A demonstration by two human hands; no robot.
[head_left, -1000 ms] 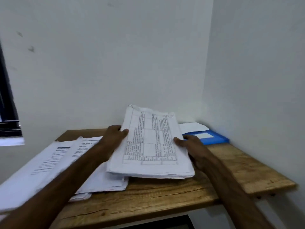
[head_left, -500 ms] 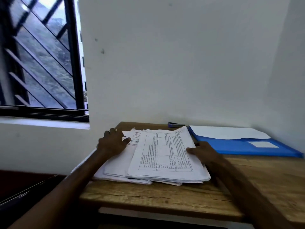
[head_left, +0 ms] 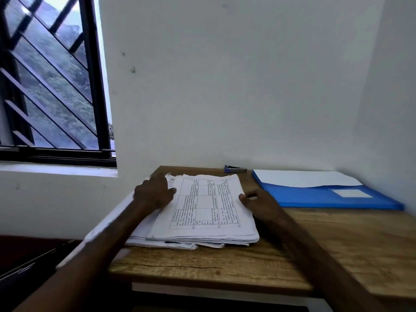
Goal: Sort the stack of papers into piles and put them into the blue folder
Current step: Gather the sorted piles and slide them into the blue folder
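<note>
A thick stack of printed papers, its top sheet a ruled table, lies flat on the wooden table. It overlaps a lower pile of white sheets that juts off the table's left edge. My left hand rests on the left side of the papers, thumb at the top stack's edge. My right hand holds the stack's right edge, thumb on top. The blue folder lies at the back right with a white sheet on it.
A small blue stapler lies against the back wall between papers and folder. White walls close the table in at the back and right. A barred window is at upper left. Bare wood shows at the front and right of the table.
The stack was tilted up in both hands a second ago; now it lies flat on the lower pile. The view has swung left, showing the window and more of the folder.
</note>
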